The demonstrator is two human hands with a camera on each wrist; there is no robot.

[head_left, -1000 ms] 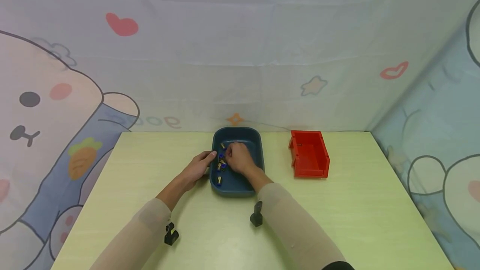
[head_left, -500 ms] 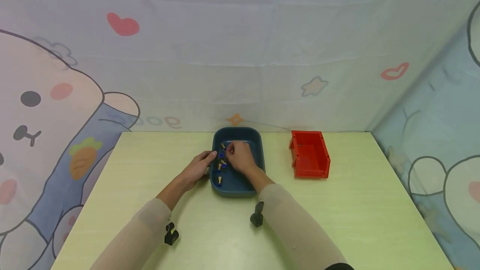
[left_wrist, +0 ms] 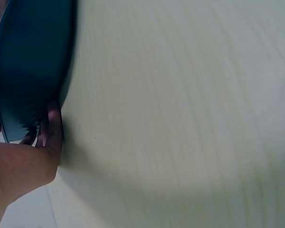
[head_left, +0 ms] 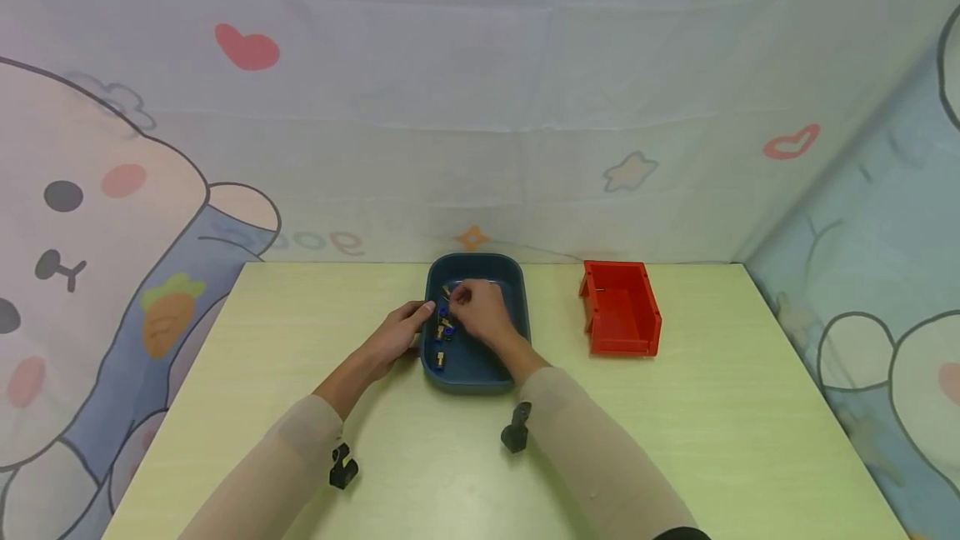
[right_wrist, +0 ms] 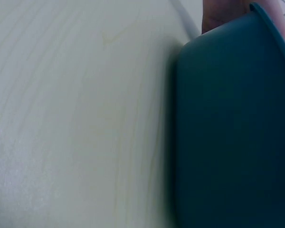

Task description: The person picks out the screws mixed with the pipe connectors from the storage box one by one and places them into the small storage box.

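Note:
A dark blue-green plastic tray (head_left: 480, 373) lies on the table in the head view. Along its left side are several small brass fittings (head_left: 440, 359) with blue ends. My left hand (head_left: 393, 338) grips the tray's left edge, thumb over the rim; in the left wrist view its fingers (left_wrist: 53, 126) reach along the outer wall. Inside the tray, my right hand (head_left: 483, 312) has curled fingers, their tips close to a fitting (head_left: 447, 292) near the upper left. Whether they pinch a piece is hidden. The right wrist view mostly shows the tray's outer wall (right_wrist: 232, 128).
A red open-fronted bin (head_left: 622, 311) stands on the pale table (head_left: 720, 407), to the right of the tray. Behind the table hangs a patterned cloth (head_left: 420, 90). Black camera mounts (head_left: 343, 467) sit on both sleeves.
My right hand has shifted slightly toward the tray's far end, its fingertips still by the upper fittings. The left hand stays on the rim; tray and bin have not moved.

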